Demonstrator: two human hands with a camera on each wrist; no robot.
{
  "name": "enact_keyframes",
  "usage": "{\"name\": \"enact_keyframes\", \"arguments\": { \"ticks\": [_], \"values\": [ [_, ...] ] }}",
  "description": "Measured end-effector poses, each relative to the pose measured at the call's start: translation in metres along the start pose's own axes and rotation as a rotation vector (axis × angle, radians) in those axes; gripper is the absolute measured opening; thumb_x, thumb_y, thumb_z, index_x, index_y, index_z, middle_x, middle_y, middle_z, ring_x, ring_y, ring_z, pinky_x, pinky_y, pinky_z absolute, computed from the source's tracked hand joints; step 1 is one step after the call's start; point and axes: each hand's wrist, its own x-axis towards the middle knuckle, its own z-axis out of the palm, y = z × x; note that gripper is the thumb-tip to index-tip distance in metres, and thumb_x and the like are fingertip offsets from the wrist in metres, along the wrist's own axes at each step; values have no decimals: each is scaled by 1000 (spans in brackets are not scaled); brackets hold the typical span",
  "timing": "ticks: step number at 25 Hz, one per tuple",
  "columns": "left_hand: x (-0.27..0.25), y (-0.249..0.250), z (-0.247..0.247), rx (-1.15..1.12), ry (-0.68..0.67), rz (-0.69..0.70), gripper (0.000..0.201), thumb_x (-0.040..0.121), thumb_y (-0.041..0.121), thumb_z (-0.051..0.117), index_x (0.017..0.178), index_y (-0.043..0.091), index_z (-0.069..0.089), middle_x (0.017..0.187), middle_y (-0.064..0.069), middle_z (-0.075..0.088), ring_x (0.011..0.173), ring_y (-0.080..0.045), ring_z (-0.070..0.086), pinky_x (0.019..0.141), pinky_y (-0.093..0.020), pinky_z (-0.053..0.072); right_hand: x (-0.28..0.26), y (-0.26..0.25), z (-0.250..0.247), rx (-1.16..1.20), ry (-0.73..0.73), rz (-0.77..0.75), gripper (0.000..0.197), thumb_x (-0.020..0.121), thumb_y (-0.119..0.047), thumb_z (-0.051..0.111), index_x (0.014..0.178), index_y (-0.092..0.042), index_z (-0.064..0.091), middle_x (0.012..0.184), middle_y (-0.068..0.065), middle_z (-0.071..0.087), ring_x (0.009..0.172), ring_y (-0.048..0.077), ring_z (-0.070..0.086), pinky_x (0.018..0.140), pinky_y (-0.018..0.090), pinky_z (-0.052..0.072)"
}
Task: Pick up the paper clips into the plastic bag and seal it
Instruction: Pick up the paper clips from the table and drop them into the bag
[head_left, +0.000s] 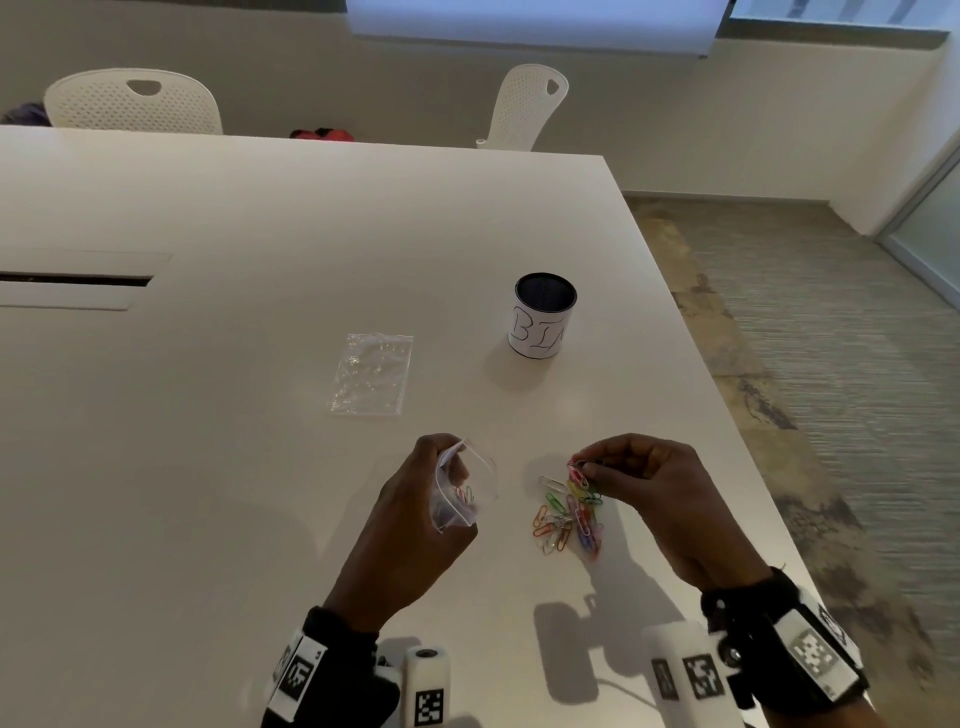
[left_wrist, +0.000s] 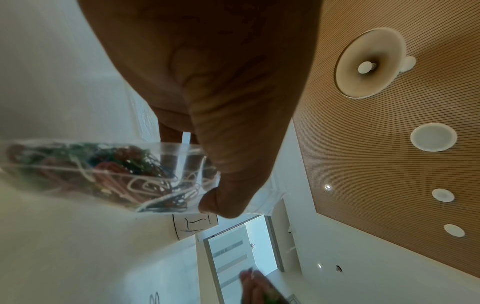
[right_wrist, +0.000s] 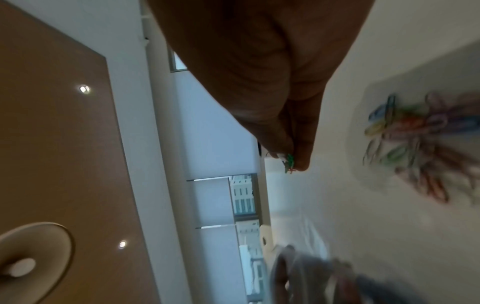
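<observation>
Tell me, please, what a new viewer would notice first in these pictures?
The pile of coloured wire paper clips on the white table near its right edge, with the right hand pinching a few above it. Beside it, the left hand holds a small clear plastic bag, open, with clips inside.

left hand (head_left: 415, 519) raised, fingers curled in a grip, right hand (head_left: 641, 486) pinching, fingertips together

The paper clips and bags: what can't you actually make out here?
- Count of clips in the held bag: tangled, and the left hand covers part.
- Clips pinched by the right hand: fingertips hide most; right wrist view blurred.
- Spare bag: contents unreadable, too small.
- Cup: interior dark.
</observation>
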Motion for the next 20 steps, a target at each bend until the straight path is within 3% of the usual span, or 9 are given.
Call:
{"name": "enact_keyframes", "arguments": {
  "ticks": [4,8,12,17,20],
  "values": [
    [0,0,1,-7,1,8,62,79,6,81,127,31,49,107,14,62,99,-12,65,73,-13,54,-13,-25,33,140,-48,-123,20,79,-3,79,99,-3,78,95,12,81,95,26,78,84,26,62],
    [0,2,2,-8,-3,-24,64,80,8,82,126,34,47,110,16,63,101,-5,65,72,-14,56,-14,-30,74,-124,-33,-384,17,86,3,76,96,-10,81,90,-2,82,86,12,78,81,20,61],
    [-1,2,3,-9,-4,-51,66,81,13,83,130,34,44,113,13,64,101,-8,68,80,-24,62,-14,-23,90,-421,-104,-572,17,91,-7,75,104,-15,81,99,-7,80,91,-2,75,82,13,58],
    [-1,1,4,15,0,-36,67,80,14,85,128,36,43,115,15,62,104,-8,67,80,-18,61,-13,-28,79,-429,-82,-615,17,90,-8,76,104,-17,82,99,-10,80,89,-4,75,81,9,56],
    [-2,0,4,8,5,-22,65,79,10,84,128,31,47,113,14,62,105,-9,65,78,-17,59,-8,-30,61,-410,-15,-539,14,87,-9,79,99,-14,83,93,-9,81,84,-2,76,80,10,57]
  ]
}}
